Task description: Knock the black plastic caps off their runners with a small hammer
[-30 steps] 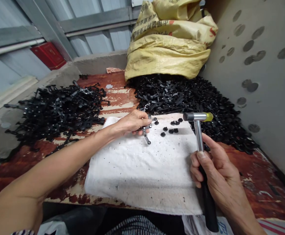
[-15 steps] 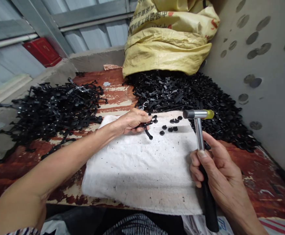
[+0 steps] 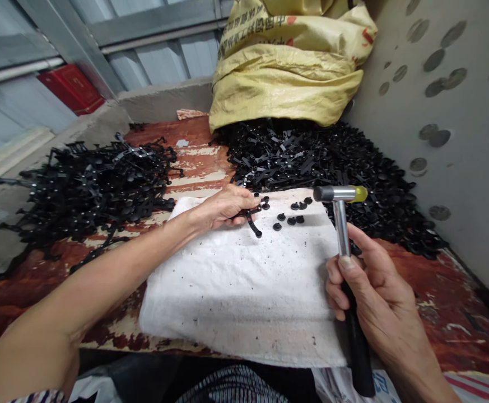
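Note:
My left hand point(image 3: 232, 206) is closed around a thin black plastic arm piece point(image 3: 253, 225) with a round end, over the far part of a folded white cloth point(image 3: 227, 285). Its other end is hidden by my fingers. Just right of it, several small black round caps point(image 3: 291, 220) with short stems lie on the cloth. On the right, my right hand point(image 3: 374, 285) grips a small hammer point(image 3: 341, 224) by its black handle. The hammer stands upright, its head raised, with one black face and one yellow face. Nothing touches the head.
Behind the cloth spreads a large heap of black plastic parts point(image 3: 294, 151), spilling from a yellow woven sack point(image 3: 286, 84). At the left sits a tangled pile of black pieces point(image 3: 97, 179). A red box point(image 3: 71, 88) is by the metal wall. The worn tabletop point(image 3: 198, 162) is reddish brown.
Almost nothing differs. Both hands keep their grips and places; the view has shifted very slightly.

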A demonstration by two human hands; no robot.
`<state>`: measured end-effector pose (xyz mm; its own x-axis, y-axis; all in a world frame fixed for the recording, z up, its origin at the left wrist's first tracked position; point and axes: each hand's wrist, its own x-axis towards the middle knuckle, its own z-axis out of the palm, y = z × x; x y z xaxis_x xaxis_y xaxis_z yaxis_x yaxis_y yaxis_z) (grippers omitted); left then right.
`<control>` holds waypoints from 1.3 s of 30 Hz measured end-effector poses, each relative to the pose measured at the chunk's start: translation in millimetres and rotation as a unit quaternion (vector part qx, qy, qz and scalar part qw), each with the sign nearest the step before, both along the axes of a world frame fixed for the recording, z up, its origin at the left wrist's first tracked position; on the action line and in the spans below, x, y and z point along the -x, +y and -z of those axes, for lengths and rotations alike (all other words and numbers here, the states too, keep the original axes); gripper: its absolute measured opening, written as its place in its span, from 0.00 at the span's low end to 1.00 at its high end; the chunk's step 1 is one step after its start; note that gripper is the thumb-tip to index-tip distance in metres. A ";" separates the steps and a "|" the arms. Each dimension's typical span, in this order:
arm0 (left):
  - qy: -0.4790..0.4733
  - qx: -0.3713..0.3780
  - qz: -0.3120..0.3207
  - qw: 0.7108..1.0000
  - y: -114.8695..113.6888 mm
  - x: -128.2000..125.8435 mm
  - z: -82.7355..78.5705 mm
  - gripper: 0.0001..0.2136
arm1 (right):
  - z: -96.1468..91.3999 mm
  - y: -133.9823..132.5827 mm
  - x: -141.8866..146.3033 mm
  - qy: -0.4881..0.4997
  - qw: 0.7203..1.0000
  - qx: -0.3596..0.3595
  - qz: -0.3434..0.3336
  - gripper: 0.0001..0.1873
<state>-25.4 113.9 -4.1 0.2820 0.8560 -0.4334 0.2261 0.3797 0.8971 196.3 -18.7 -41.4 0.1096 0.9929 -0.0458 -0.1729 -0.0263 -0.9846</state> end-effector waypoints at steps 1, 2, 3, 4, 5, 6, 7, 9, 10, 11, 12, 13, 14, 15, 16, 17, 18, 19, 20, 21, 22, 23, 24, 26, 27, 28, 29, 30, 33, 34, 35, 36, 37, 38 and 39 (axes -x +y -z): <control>0.002 0.000 0.000 1.000 -0.2 -0.6 -0.6 0.14 | -0.2 0.2 0.1 0.001 1.000 -0.001 0.001 0.27; 0.005 0.001 0.000 1.000 -0.4 -1.2 -1.4 0.14 | -0.3 0.4 0.1 0.002 1.000 -0.001 0.002 0.27; 0.009 0.001 0.002 1.000 -0.6 -1.8 -2.2 0.14 | -0.2 0.5 0.1 0.003 1.000 -0.003 0.002 0.27; 0.013 0.002 0.003 1.000 -0.7 -2.3 -3.1 0.14 | -0.1 0.6 0.0 0.004 1.000 -0.003 0.002 0.27; 0.018 0.003 0.005 1.000 -0.8 -2.8 -4.0 0.14 | 0.0 0.5 -0.1 0.005 1.000 -0.003 0.001 0.27; 0.023 0.005 0.007 1.000 -0.8 -3.2 -4.9 0.14 | 0.2 0.4 -0.3 0.004 1.000 -0.003 0.000 0.26; 0.029 0.007 0.007 1.000 -0.8 -3.6 -5.6 0.14 | 0.4 0.2 -0.6 0.004 1.000 -0.004 -0.001 0.26; 0.041 0.011 0.007 0.999 -0.7 -4.2 -7.0 0.14 | 0.7 -0.2 -1.1 0.004 1.000 -0.006 -0.004 0.26; 0.048 0.011 0.008 0.999 -0.6 -4.5 -7.4 0.14 | 0.8 -0.3 -1.3 0.003 1.000 -0.006 -0.005 0.26; 0.055 0.009 0.010 0.998 -0.4 -4.7 -7.7 0.14 | 0.9 -0.3 -1.3 0.004 1.000 -0.006 -0.006 0.26; 0.063 0.004 0.013 0.998 0.0 -4.8 -7.9 0.14 | 1.1 -0.2 -1.3 0.004 1.000 -0.006 -0.006 0.26; 0.073 -0.003 0.018 0.997 0.5 -4.8 -8.0 0.14 | 1.3 0.1 -1.2 0.004 1.000 -0.005 -0.007 0.26; 0.083 -0.012 0.024 0.996 1.3 -4.7 -7.8 0.14 | 1.5 0.3 -1.1 0.004 1.000 -0.005 -0.007 0.26; 0.092 -0.022 0.030 0.995 2.4 -4.4 -7.6 0.14 | 1.7 0.6 -1.0 0.004 1.000 -0.005 -0.007 0.26; 0.100 -0.030 0.037 0.994 3.8 -3.8 -7.2 0.14 | 1.9 0.7 -0.9 0.003 1.000 -0.005 -0.007 0.26; 0.107 -0.036 0.044 0.993 5.4 -3.1 -6.7 0.14 | 2.0 0.8 -0.9 0.002 1.000 -0.006 -0.007 0.26; 0.114 -0.040 0.050 0.991 7.3 -2.1 -6.1 0.14 | 2.1 0.8 -1.1 0.001 1.000 -0.005 -0.007 0.26; 0.117 -0.043 0.055 0.991 9.4 -0.9 -5.5 0.14 | 2.1 0.7 -1.3 0.000 1.000 -0.005 -0.007 0.27; 0.119 -0.046 0.061 0.990 11.4 0.5 -4.8 0.14 | 2.1 0.6 -1.5 -0.001 1.000 -0.004 -0.007 0.27; 0.118 -0.047 0.068 0.990 13.4 1.8 -4.3 0.14 | 2.0 0.4 -1.7 -0.001 1.000 -0.001 -0.009 0.27; 0.116 -0.045 0.075 0.989 15.2 3.2 -4.0 0.14 | 1.8 0.3 -1.9 -0.001 1.000 0.000 -0.010 0.27; 0.112 -0.042 0.082 0.989 16.8 4.3 -3.9 0.14 | 1.7 0.1 -2.0 -0.001 1.000 0.002 -0.011 0.27; 0.106 -0.039 0.087 0.990 18.1 5.1 -4.1 0.13 | 1.6 0.1 -2.1 -0.003 1.000 0.002 -0.012 0.27; 0.100 -0.038 0.098 0.989 20.0 5.6 -5.6 0.13 | 1.8 0.1 -2.2 -0.008 1.000 0.000 -0.015 0.26; 0.103 -0.042 0.101 0.989 20.6 5.4 -6.6 0.13 | 2.1 0.2 -2.2 -0.012 1.000 -0.002 -0.016 0.26; 0.112 -0.046 0.105 0.987 21.2 4.9 -7.5 0.13 | 2.4 0.2 -2.3 -0.017 1.000 -0.005 -0.018 0.26; 0.123 -0.049 0.108 0.985 21.7 4.5 -8.1 0.13 | 2.6 0.3 -2.4 -0.023 0.999 -0.009 -0.020 0.25; 0.135 -0.051 0.109 0.984 22.2 4.3 -8.3 0.13 | 2.8 0.3 -2.6 -0.030 0.999 -0.013 -0.023 0.25; 0.150 -0.065 0.117 0.980 23.2 5.7 -5.9 0.13 | 2.1 0.4 -3.4 -0.052 0.998 -0.018 -0.033 0.26; 0.146 -0.071 0.122 0.979 23.1 6.6 -4.8 0.13 | 1.6 0.6 -3.8 -0.058 0.997 -0.017 -0.038 0.26; 0.142 -0.076 0.128 0.979 22.9 7.3 -4.1 0.13 | 1.0 1.2 -4.3 -0.066 0.997 -0.014 -0.045 0.27; 0.140 -0.080 0.133 0.978 22.5 7.7 -4.1 0.13 | 0.5 2.2 -4.9 -0.077 0.996 -0.011 -0.053 0.28; 0.144 -0.086 0.138 0.976 21.9 7.6 -5.0 0.13 | -0.1 3.6 -5.6 -0.098 0.993 -0.009 -0.062 0.28; 0.154 -0.093 0.140 0.974 21.2 7.0 -6.8 0.13 | -0.8 5.5 -6.2 -0.131 0.989 -0.012 -0.071 0.28; 0.168 -0.101 0.141 0.970 20.4 6.1 -9.0 0.13 | -1.7 7.9 -6.6 -0.176 0.981 -0.023 -0.079 0.27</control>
<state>-31.5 134.3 5.0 0.3894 0.8419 -0.3735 0.5886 0.0844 0.8040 202.9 -10.9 -39.7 -0.0447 0.9989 0.0120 0.1810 0.0199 -0.9833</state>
